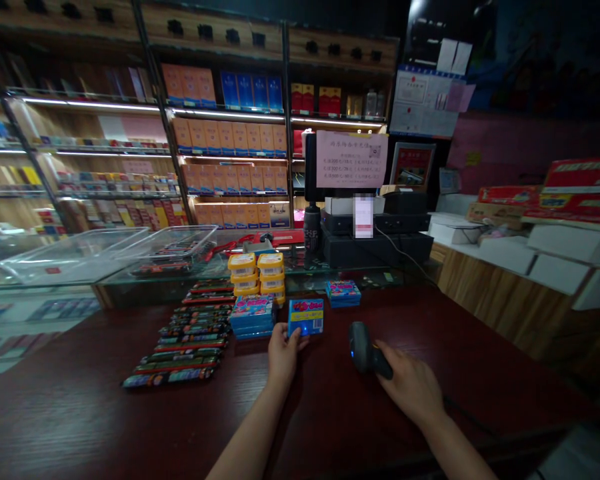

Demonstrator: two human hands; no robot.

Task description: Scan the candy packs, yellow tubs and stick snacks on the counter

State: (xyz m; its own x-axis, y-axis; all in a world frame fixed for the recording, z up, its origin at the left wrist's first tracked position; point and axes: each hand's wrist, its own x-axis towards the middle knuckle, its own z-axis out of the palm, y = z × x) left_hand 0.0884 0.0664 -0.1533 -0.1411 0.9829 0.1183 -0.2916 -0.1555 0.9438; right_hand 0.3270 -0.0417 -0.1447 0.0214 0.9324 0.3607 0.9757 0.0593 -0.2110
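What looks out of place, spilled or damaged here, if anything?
Nothing plainly looks spilled or damaged. One oddity: a pixelated patch below the pink sign, hiding whatever is there. The yellow tubs stand stacked; the left hand holds a blue pack, the right hand a scanner.

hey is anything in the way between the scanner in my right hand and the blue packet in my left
Nothing visible stands between the scanner in your right hand and the blue packet in your left hand. The nearby low blue stack sits farther back, outside that gap.
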